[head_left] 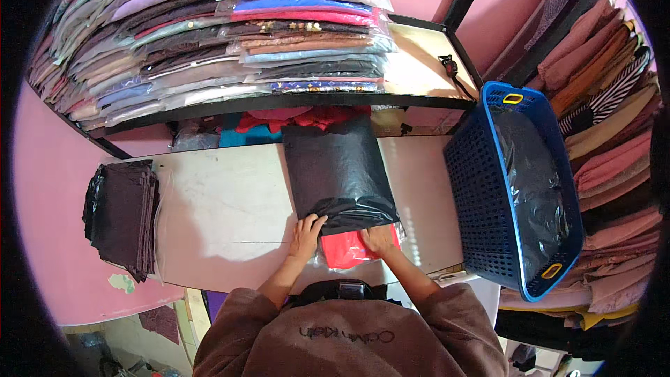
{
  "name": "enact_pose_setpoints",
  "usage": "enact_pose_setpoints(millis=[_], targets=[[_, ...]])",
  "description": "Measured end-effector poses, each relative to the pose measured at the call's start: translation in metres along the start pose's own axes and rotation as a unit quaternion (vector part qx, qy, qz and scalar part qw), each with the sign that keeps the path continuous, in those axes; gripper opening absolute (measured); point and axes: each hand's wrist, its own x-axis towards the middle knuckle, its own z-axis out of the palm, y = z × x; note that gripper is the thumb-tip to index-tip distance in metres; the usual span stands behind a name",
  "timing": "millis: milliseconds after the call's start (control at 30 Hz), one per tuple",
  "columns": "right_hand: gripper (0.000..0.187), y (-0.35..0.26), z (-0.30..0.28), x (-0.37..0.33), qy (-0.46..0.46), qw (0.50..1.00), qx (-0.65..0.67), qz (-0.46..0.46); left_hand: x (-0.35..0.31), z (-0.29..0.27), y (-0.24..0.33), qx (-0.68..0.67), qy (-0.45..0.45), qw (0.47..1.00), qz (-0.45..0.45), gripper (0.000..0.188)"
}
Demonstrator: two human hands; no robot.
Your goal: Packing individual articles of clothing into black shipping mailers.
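Observation:
A black plastic mailing bag (342, 167) lies on the white table in front of me, its open end toward me. My left hand (306, 234) pinches the left corner of that opening, fingers closed on the plastic. A bright red folded garment in a clear plastic sleeve (345, 251) sits partly inside the bag, its near end sticking out. My right hand (379, 239) grips the garment's right side at the bag's mouth. The fingertips of that hand are partly hidden by the bag's edge and the sleeve.
A stack of flat black bags (122, 216) rests at the table's left end. A blue plastic basket (481, 188) holding black packages stands on the right. Behind the table, a shelf (426, 49) carries piles of sleeved folded garments (307, 35). Clothes (607, 160) hang at far right.

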Motion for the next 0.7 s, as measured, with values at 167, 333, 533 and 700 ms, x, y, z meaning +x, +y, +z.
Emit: enact_pose_setpoints(millis=[167, 333, 533, 700], targets=[[0.027, 0.005, -0.030, -0.050, 0.172, 0.978, 0.117, -0.009, -0.005, -0.012, -0.001, -0.031, 0.146, 0.985, -0.091, 0.051], [0.023, 0.020, -0.053, -0.037, 0.214, 0.958, 0.103, 0.158, -0.013, 0.000, -0.019, -0.116, 0.120, 0.970, -0.176, 0.038], [0.030, 0.037, -0.043, -0.032, 0.125, 0.971, 0.112, 0.167, -0.014, -0.004, -0.020, -0.128, 0.090, 0.971, -0.180, 0.020], [0.055, 0.018, -0.059, -0.036, 0.105, 0.984, 0.084, 0.114, -0.017, -0.010, -0.014, -0.174, 0.060, 0.952, -0.242, 0.013]])
